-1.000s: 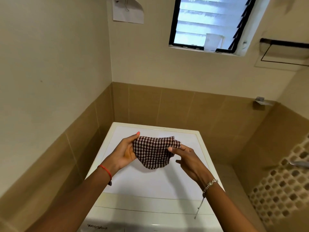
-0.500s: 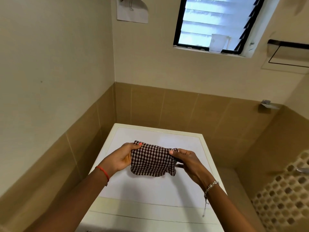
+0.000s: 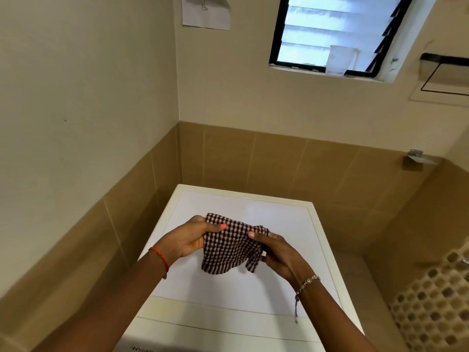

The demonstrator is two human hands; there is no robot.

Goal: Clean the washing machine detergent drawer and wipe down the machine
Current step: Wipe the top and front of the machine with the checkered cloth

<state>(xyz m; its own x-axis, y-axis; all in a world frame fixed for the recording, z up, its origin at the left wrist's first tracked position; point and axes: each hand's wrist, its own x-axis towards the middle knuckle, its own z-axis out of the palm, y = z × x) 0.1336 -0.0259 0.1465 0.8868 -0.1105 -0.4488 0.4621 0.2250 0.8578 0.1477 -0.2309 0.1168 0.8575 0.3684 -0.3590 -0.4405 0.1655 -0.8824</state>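
Two bare forearms rise from the bottom edge of the frame and meet at centre. The one at lower left wears one thin red thread bracelet (image 3: 160,256). The one at lower right wears one silver chain bracelet (image 3: 307,282) with a loose end hanging down.

The left hand (image 3: 189,241) lies palm inward. Its thumb, with an orange-painted nail, is laid across the upper left edge of one small dark brown and white checked cloth (image 3: 229,246), and its fingers are curled beneath. That grip is closed on the fabric.

The right hand (image 3: 278,255) mirrors it, with the thumb pressed on the cloth's upper right edge and the fingers curled round its right side. That grip is also closed on the cloth.

The cloth is stretched between the two hands, and its lower edge sags in loose folds. It hangs over the middle of the flat top of one white washing machine (image 3: 228,295), which fills the lower centre. Whether the folds touch the top cannot be told.

Tan wall tiles (image 3: 279,163) stand behind the machine, and a patch of small mosaic tiles (image 3: 431,308) shows at lower right. One metal bracket (image 3: 416,158) sits on the tiled wall at right.

On the cream wall above are one sheet of paper (image 3: 205,13) at upper centre and one black-framed louvred window (image 3: 330,29) at upper right. One translucent plastic jug (image 3: 338,59) stands on its sill.
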